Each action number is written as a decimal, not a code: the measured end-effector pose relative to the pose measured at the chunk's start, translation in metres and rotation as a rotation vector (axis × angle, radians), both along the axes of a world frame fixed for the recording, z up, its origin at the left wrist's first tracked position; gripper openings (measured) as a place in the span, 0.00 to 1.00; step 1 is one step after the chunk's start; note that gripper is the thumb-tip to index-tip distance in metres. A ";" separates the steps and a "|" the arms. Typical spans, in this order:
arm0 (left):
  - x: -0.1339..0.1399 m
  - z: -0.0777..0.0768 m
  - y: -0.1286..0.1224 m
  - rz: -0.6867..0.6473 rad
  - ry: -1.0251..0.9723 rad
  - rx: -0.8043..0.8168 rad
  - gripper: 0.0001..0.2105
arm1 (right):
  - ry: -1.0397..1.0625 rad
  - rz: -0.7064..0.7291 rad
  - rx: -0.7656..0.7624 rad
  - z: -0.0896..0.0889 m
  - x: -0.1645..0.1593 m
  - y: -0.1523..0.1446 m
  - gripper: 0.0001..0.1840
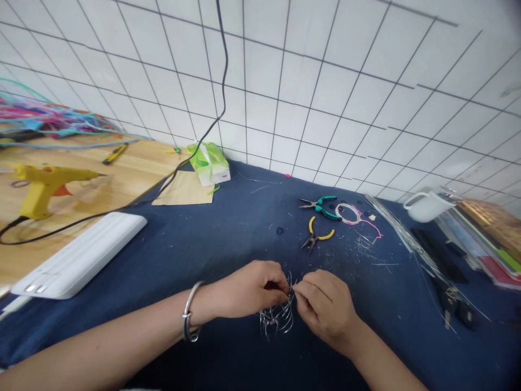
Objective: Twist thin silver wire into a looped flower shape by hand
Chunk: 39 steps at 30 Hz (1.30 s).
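Observation:
A small openwork piece of bent silvery wire (pixel 277 319) hangs between my hands near the front of the dark blue cloth. My left hand (pixel 257 288), with a metal bangle (pixel 188 315) on its wrist, pinches the top of the wirework. From the other side, my right hand (pixel 325 307) has thumb and forefinger pressed together on a wire end of the same piece. Both fingertips partly hide where the wires meet. Beyond the hands lie yellow-handled pliers (pixel 312 236) with spread handles, and green-handled long-nose pliers (pixel 319 206).
Wire offcuts (pixel 365 243) and a ring-shaped coil (pixel 348 214) lie behind the right hand. At right are straight wires (pixel 386 220), keys (pixel 448 307), a white mug (pixel 427 206) and books (pixel 488 244). Leftward are a white power strip (pixel 81 255), yellow glue gun (pixel 44 187) and tissue pack (pixel 209 163).

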<state>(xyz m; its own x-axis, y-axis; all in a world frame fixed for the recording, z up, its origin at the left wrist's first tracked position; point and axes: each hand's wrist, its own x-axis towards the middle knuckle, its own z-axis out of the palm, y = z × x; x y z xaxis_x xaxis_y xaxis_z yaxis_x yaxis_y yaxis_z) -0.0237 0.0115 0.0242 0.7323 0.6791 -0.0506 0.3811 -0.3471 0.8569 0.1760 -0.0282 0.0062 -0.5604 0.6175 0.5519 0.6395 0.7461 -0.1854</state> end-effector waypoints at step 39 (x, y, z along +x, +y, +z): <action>0.016 -0.014 -0.006 0.302 -0.410 -0.441 0.02 | 0.355 -0.129 -0.547 0.012 -0.003 0.003 0.07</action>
<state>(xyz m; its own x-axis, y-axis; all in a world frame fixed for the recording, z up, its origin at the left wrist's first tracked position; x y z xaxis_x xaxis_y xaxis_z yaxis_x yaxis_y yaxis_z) -0.0077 0.0057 0.0103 0.5329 0.8364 -0.1283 0.0202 0.1391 0.9901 0.1733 -0.0253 0.0181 -0.3046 0.9112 0.2775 0.5477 0.4059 -0.7316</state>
